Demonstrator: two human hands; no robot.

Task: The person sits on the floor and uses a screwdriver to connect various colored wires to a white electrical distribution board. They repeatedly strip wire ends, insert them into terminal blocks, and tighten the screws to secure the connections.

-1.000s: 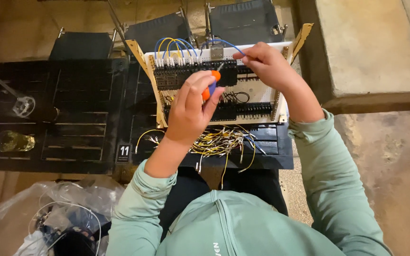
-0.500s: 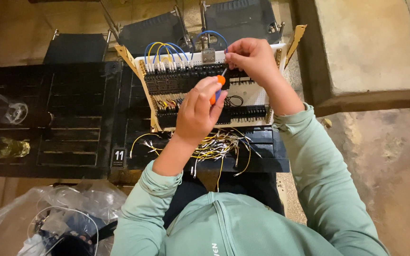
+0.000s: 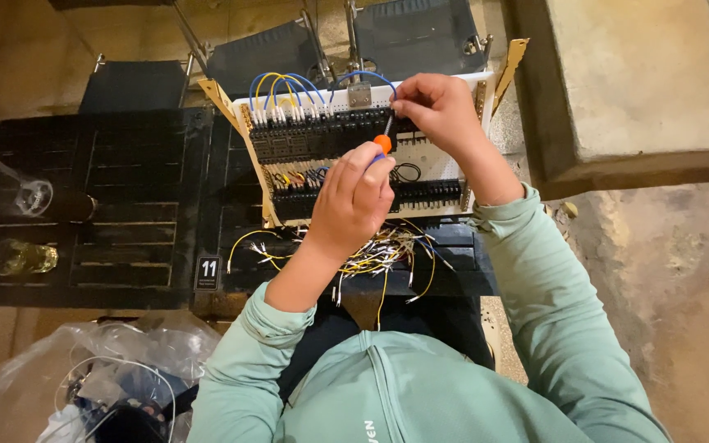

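The screwdriver lies over the upper middle of the wiring board, its long axis near upright in the view and leaning slightly right, the orange handle toward the person and the thin shaft pointing up and away into the upper row of black terminals. The left hand is curled around the handle, fingers pressed together over it, and hides all but the handle's top. The right hand sits just right of the shaft tip at the board's top edge, fingers bunched together in a pinch; what they pinch is hidden. Blue and yellow wires loop over the board's upper left; a second terminal row runs below the hands. Loose yellow and white wire ends are heaped at the board's lower edge, on a dark table. Left of the board stand two glasses, well apart from it; a small numbered plate sits at its lower left. A clear plastic bag lies far below and left. Against the picture half a second back, the screwdriver has stood more upright, and the right hand has shifted slightly along the top edge.
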